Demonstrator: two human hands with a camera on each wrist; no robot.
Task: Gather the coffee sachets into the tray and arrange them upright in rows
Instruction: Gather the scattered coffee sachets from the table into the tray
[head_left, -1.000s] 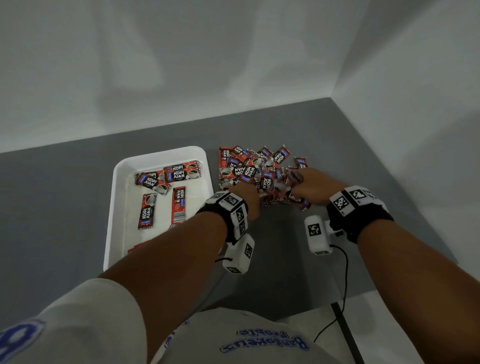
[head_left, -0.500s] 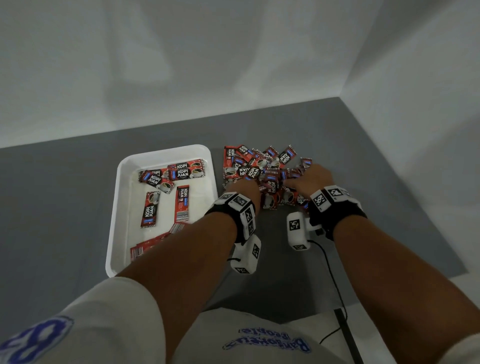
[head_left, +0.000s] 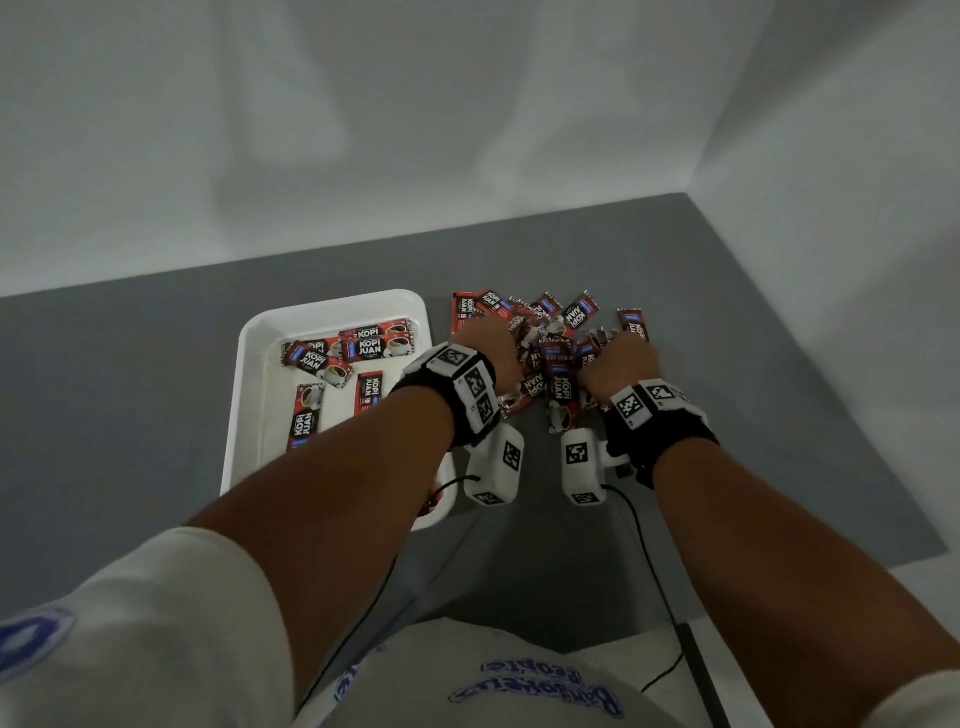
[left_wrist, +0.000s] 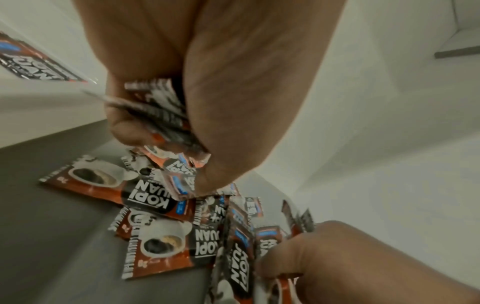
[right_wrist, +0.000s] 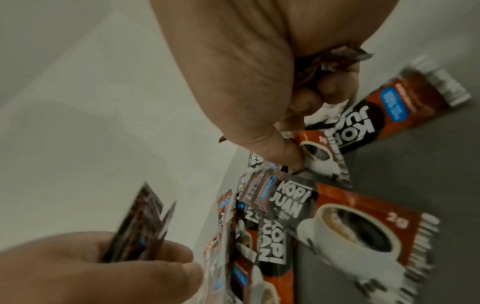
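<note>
A heap of red and black coffee sachets (head_left: 550, 338) lies on the grey table, right of the white tray (head_left: 249, 364). Several sachets (head_left: 363, 343) lie flat inside the tray. My left hand (head_left: 493, 348) is at the heap's left side and grips a bunch of sachets (left_wrist: 166, 115) between thumb and curled fingers. My right hand (head_left: 618, 358) is at the heap's right side, fingers curled round several sachets (right_wrist: 335, 59), thumb tip on a loose sachet (right_wrist: 322, 158). The fingertips of both hands are hidden in the head view.
White walls close in behind and to the right of the grey table (head_left: 130, 389). Black cables (head_left: 649, 561) run from the wrist cameras down toward my body. The table's front edge (head_left: 779, 577) lies at lower right.
Both hands have drawn closer together over the heap and closed on bunches of sachets. The view has shifted slightly, so tray and heap sit further right.
</note>
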